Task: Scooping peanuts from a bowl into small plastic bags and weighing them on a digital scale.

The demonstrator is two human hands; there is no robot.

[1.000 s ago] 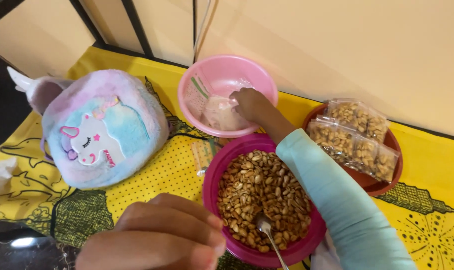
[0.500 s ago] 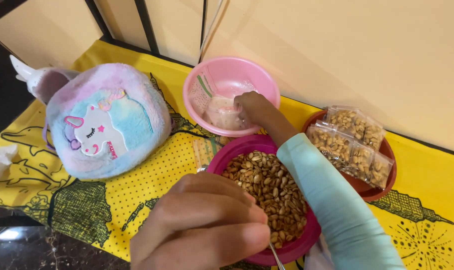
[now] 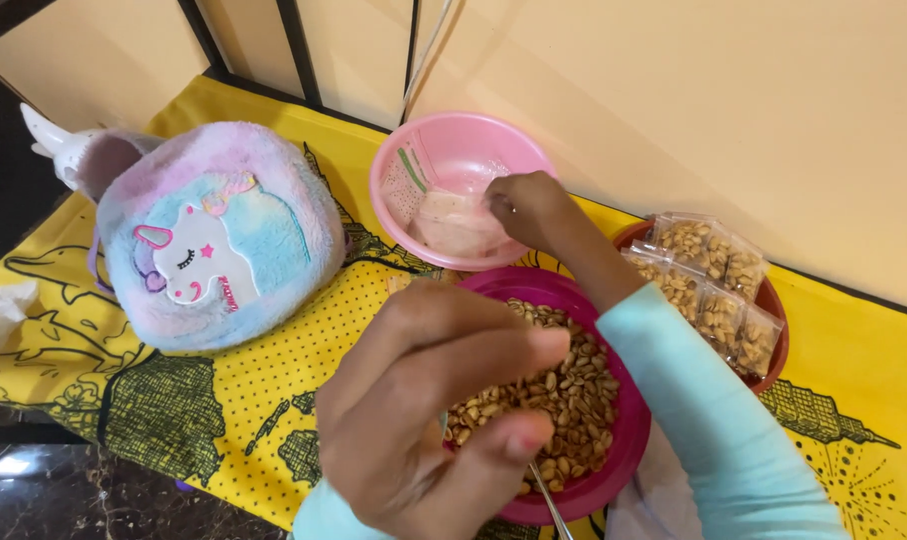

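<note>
The right hand [image 3: 529, 205] pinches a little bag [image 3: 454, 222] in the pink bowl [image 3: 429, 140] — it needs lifting out; the left hand [image 3: 434, 400] is curled, empty.

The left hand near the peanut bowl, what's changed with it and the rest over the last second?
The left hand rose from the lower edge to cover the magenta peanut bowl, holding nothing visible. The right hand stayed on the clear bags in the pink bowl. The unicorn bag and the tray of packets are unmoved.
</note>
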